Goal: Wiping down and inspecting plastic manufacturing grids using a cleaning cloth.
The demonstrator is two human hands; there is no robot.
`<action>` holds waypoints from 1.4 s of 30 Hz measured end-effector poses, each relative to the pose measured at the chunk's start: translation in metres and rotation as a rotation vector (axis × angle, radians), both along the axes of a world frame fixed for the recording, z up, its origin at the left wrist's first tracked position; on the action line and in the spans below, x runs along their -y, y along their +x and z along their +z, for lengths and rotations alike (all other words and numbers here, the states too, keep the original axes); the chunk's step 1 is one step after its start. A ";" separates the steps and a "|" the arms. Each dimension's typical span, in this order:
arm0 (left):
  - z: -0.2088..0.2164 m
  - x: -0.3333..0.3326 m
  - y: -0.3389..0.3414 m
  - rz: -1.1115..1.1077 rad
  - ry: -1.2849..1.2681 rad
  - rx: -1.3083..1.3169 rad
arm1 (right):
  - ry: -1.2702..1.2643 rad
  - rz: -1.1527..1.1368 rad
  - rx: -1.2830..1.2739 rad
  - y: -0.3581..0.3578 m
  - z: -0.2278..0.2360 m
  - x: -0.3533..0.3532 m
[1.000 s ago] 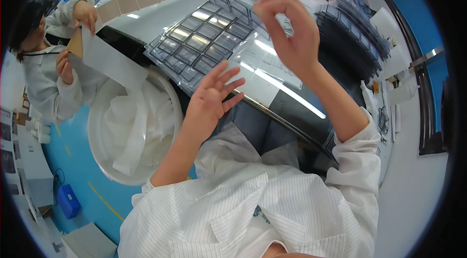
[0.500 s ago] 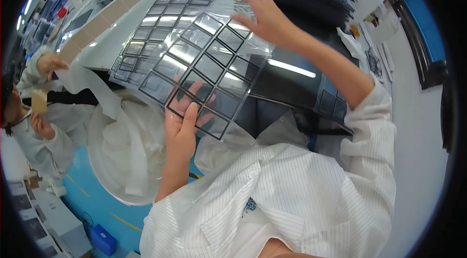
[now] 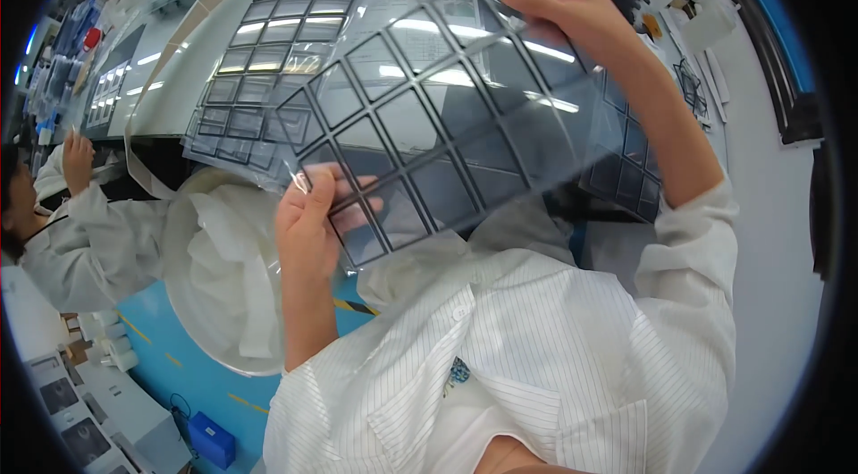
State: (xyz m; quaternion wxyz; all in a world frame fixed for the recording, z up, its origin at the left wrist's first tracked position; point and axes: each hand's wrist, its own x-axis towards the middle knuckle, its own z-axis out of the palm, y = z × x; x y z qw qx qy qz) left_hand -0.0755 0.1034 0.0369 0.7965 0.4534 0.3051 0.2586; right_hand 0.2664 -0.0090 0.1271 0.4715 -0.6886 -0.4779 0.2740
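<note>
One gridded sheet (image 3: pixel 433 114), earlier in left fingers (image 3: pixel 317 194) alone, is now gripped by right fingers (image 3: pixel 529 0) too.

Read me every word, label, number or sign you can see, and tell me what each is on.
No text is readable here.
Clear gridded sheet in the left hand: no lettering visible.
Table, behind that sheet: faint marks, too blurred to read.
Blue box, lower left: any marking too small to read.

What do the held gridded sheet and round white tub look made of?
Gridded sheet: probably glossy clear plastic; it glints near the left hand, which partly shows through. Round white tub: likely smooth moulded plastic, judging by its even wall, though coated metal is possible.
</note>
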 end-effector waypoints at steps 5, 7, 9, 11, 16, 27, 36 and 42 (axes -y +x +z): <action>-0.010 0.015 0.020 -0.265 -0.010 -0.054 | -0.145 -0.219 0.041 -0.009 -0.007 0.095; -0.015 0.024 0.028 -0.323 -0.037 -0.061 | -0.173 -0.353 0.002 -0.012 -0.012 0.123; -0.020 0.031 0.035 -0.407 -0.023 -0.069 | -0.194 -0.427 -0.036 -0.012 -0.020 0.146; -0.023 0.036 0.039 -0.436 -0.043 -0.072 | -0.199 -0.508 -0.094 -0.014 -0.029 0.165; -0.018 0.046 0.047 -0.480 -0.069 -0.104 | -0.189 -0.591 -0.168 -0.020 -0.036 0.189; -0.007 0.050 0.053 -0.372 -0.005 -0.192 | -0.127 -0.600 -0.265 -0.016 -0.044 0.195; 0.003 0.009 0.057 -0.271 0.291 -0.293 | -0.159 -0.404 -0.057 0.000 -0.027 0.142; -0.019 -0.012 0.052 -0.222 0.263 -0.234 | -0.145 -0.404 0.056 0.027 -0.034 0.120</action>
